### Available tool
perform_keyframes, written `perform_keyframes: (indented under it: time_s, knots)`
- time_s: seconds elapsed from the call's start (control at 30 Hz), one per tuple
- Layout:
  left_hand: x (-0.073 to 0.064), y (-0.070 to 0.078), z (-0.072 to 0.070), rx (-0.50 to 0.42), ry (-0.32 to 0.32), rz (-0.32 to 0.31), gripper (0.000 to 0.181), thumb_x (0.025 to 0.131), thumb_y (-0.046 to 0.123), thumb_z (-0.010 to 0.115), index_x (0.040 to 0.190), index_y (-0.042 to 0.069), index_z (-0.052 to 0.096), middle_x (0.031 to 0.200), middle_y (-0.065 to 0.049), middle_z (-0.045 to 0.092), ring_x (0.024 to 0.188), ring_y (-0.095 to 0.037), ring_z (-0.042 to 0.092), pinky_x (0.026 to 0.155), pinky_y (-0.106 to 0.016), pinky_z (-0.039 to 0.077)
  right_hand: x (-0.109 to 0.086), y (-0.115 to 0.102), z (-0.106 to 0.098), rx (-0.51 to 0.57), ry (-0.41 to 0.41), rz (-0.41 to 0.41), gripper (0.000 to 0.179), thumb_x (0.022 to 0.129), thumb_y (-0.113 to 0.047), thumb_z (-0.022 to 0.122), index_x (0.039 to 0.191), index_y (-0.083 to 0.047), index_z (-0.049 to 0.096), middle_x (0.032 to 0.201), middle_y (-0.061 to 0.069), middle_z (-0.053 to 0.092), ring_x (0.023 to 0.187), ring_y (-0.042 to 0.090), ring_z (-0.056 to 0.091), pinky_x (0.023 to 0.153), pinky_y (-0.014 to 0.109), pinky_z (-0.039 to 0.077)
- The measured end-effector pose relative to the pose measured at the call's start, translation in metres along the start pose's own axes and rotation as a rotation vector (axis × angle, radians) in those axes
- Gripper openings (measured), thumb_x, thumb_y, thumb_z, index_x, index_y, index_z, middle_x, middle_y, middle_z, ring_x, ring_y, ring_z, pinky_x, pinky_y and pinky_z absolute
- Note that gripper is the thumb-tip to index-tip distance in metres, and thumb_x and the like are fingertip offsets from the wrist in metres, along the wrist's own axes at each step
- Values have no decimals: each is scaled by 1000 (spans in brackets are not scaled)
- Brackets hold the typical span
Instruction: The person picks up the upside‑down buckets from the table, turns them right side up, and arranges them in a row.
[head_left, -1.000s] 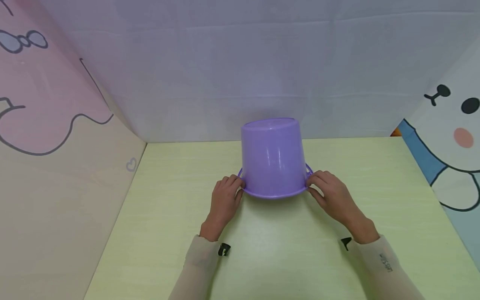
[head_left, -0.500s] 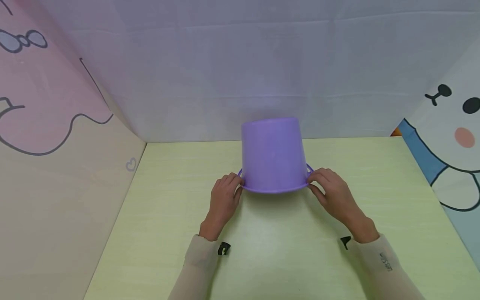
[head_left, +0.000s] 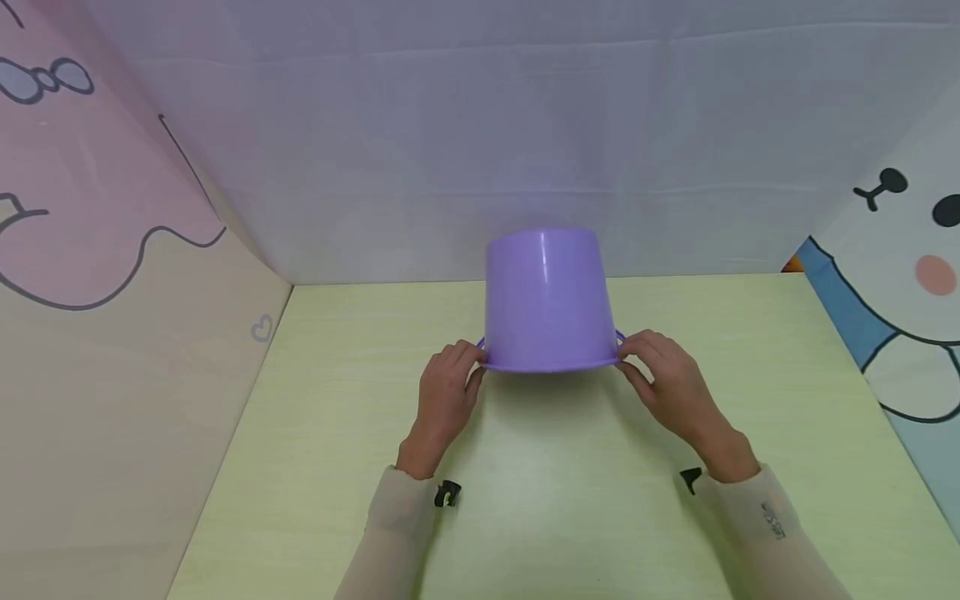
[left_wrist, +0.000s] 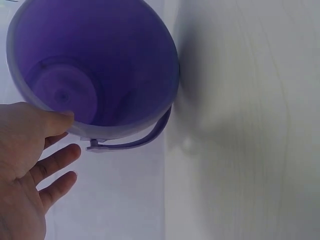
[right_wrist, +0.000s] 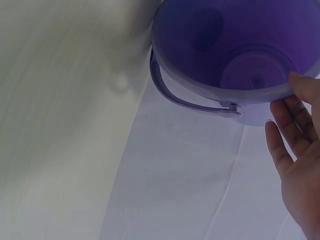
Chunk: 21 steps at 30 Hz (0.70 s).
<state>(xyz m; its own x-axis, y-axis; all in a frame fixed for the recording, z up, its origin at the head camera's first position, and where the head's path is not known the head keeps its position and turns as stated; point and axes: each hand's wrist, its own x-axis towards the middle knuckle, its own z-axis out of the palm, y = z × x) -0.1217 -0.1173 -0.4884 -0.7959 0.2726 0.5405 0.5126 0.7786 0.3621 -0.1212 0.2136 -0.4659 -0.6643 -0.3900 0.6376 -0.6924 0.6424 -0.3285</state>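
Observation:
A purple plastic bucket is held bottom up and tilted, its mouth turned toward the person and down. In both wrist views its hollow inside shows nothing in it. My left hand pinches the rim on the left side, thumb inside and fingers outside. On the opposite side my right hand pinches the rim in the same way. The bucket's handle hangs behind, at the far side of the rim, and mostly hides behind the bucket in the head view.
A pale yellow-green table lies under the bucket and both arms. Behind it hangs a pale cloth wall. Printed panels with cartoon figures stand at the left and right.
The bucket's near rim has risen a little in the head view, and its rounded base is less visible from above. Both hands have moved slightly up with the rim, still pinching it.

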Motion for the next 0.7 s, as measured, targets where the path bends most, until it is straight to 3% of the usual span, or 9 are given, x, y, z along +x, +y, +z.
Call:
perform_keyframes:
  time_s: [0.27,0.7]
  knots:
    - [4,2,-5,-121,-21,-50,21,90,-6,80,103,6,68,101,-6,69,92,-24,66,76,-38,58,4,-2,-2,60,18,19,36,76,21,83,101,4,64,100,15,67,94,28,66,94,15,46]
    - [5,2,-7,-318,-21,-84,22,92,-13,74,106,2,66,106,-9,65,98,-24,62,86,-39,56,9,-2,-2,147,70,22,37,75,25,80,102,7,63,97,14,65,89,25,63,92,11,45]
